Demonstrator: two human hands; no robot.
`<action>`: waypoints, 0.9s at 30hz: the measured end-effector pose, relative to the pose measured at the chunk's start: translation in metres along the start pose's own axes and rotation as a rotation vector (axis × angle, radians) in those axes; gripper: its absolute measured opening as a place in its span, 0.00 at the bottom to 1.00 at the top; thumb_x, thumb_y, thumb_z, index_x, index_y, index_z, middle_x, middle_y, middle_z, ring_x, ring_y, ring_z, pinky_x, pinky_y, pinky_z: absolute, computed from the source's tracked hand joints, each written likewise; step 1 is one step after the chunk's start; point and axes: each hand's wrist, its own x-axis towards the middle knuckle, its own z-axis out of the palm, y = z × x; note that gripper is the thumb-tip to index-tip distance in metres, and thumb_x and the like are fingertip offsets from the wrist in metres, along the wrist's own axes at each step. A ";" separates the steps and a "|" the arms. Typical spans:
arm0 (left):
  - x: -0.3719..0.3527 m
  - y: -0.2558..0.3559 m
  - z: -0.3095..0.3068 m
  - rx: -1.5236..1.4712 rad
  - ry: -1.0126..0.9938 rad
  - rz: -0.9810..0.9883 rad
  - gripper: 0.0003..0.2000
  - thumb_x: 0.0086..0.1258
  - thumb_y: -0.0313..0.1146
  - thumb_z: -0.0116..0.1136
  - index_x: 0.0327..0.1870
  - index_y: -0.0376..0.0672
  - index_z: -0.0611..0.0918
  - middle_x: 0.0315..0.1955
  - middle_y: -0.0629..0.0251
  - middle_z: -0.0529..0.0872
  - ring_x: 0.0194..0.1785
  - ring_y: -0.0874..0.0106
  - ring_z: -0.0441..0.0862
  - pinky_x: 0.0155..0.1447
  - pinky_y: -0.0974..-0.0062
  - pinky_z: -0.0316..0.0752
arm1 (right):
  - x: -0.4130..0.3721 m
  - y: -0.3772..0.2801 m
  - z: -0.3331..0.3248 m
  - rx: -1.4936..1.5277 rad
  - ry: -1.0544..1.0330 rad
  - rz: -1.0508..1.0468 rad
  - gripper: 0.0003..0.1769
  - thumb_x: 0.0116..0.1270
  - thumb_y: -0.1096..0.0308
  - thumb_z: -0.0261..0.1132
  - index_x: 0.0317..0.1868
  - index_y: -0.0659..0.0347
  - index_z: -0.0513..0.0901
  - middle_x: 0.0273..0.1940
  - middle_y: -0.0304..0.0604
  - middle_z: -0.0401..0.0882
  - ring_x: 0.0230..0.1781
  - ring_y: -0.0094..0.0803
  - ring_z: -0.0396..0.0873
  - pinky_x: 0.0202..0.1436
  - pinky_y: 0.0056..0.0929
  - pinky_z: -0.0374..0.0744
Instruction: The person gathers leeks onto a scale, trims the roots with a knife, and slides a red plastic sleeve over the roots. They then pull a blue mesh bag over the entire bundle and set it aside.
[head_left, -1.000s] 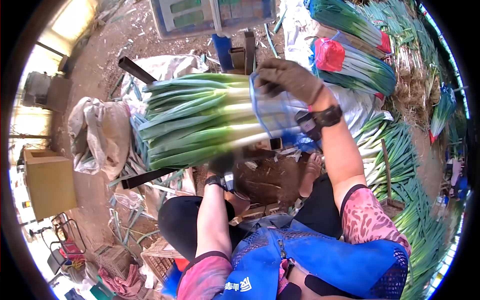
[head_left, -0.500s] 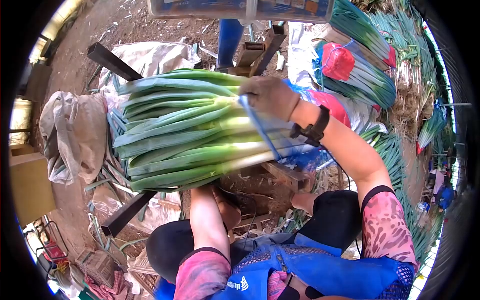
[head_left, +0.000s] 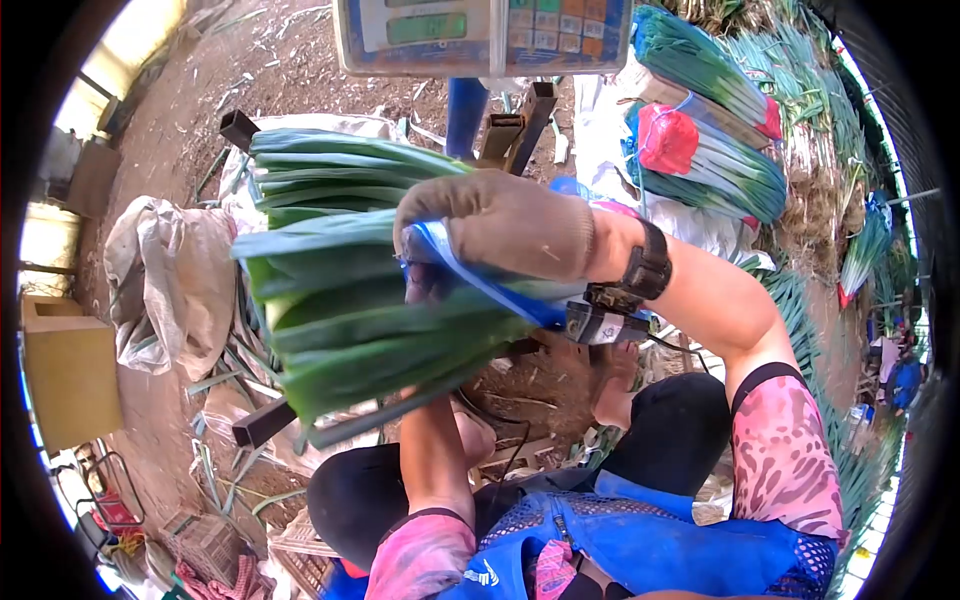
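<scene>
a: which way does the bundle of green onions [head_left: 330,300] lie?
b: its long axis runs left to right, with the cut leaf ends pointing left. it's held up in the air, in front of the scale [head_left: 480,30].
a: and the hands?
b: the gloved right hand [head_left: 500,225] is closed tight on the blue strap [head_left: 480,280] around the bundle. the left hand is hidden underneath and only the left forearm [head_left: 435,450] shows, so i can't tell its grip.
a: counts?
b: one bundle held, one strap, and two tied bundles [head_left: 700,150] lying at the upper right.
</scene>
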 end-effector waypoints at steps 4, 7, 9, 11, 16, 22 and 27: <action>-0.012 0.043 -0.001 -0.029 0.015 0.105 0.19 0.73 0.43 0.49 0.53 0.36 0.79 0.49 0.53 0.81 0.50 0.62 0.79 0.55 0.67 0.73 | -0.025 -0.030 0.022 0.032 0.038 -0.106 0.08 0.74 0.67 0.59 0.45 0.64 0.78 0.36 0.40 0.83 0.37 0.26 0.84 0.43 0.24 0.83; -0.019 0.087 -0.002 -0.046 0.018 0.204 0.20 0.74 0.43 0.49 0.54 0.36 0.79 0.50 0.52 0.80 0.51 0.61 0.78 0.56 0.67 0.73 | -0.042 -0.055 0.036 0.146 0.033 -0.243 0.12 0.74 0.62 0.60 0.46 0.63 0.78 0.36 0.40 0.82 0.35 0.25 0.83 0.41 0.22 0.83; -0.025 0.116 -0.004 -0.058 0.019 0.265 0.20 0.74 0.44 0.48 0.54 0.36 0.79 0.51 0.52 0.80 0.52 0.61 0.78 0.56 0.67 0.72 | -0.046 -0.064 0.045 0.109 0.004 -0.294 0.13 0.74 0.61 0.59 0.47 0.63 0.78 0.37 0.40 0.82 0.35 0.25 0.83 0.41 0.22 0.83; -0.032 0.140 -0.009 -0.065 0.023 0.317 0.20 0.74 0.44 0.48 0.54 0.36 0.79 0.51 0.52 0.80 0.52 0.61 0.78 0.57 0.67 0.72 | -0.050 -0.075 0.057 0.044 -0.023 -0.343 0.15 0.74 0.59 0.60 0.49 0.64 0.77 0.37 0.41 0.82 0.35 0.25 0.83 0.41 0.22 0.83; -0.061 0.187 -0.025 -0.103 0.037 0.435 0.21 0.74 0.45 0.47 0.55 0.36 0.78 0.52 0.51 0.79 0.53 0.60 0.77 0.58 0.66 0.71 | -0.064 -0.104 0.077 0.241 -0.110 -0.576 0.10 0.75 0.69 0.56 0.49 0.67 0.78 0.40 0.44 0.82 0.36 0.30 0.83 0.43 0.25 0.82; -0.101 0.240 -0.042 -0.174 0.042 0.598 0.22 0.75 0.45 0.46 0.56 0.35 0.78 0.54 0.50 0.79 0.55 0.59 0.77 0.59 0.66 0.71 | -0.098 -0.145 0.100 -0.155 0.166 -0.816 0.20 0.73 0.55 0.60 0.53 0.63 0.74 0.42 0.37 0.77 0.38 0.22 0.77 0.44 0.17 0.78; -0.125 0.287 -0.026 -0.207 -0.035 0.760 0.22 0.75 0.46 0.45 0.56 0.35 0.77 0.55 0.49 0.78 0.56 0.58 0.76 0.61 0.65 0.70 | -0.123 -0.177 0.104 -0.058 0.048 -0.884 0.17 0.74 0.58 0.59 0.53 0.63 0.75 0.42 0.41 0.78 0.40 0.26 0.79 0.46 0.21 0.79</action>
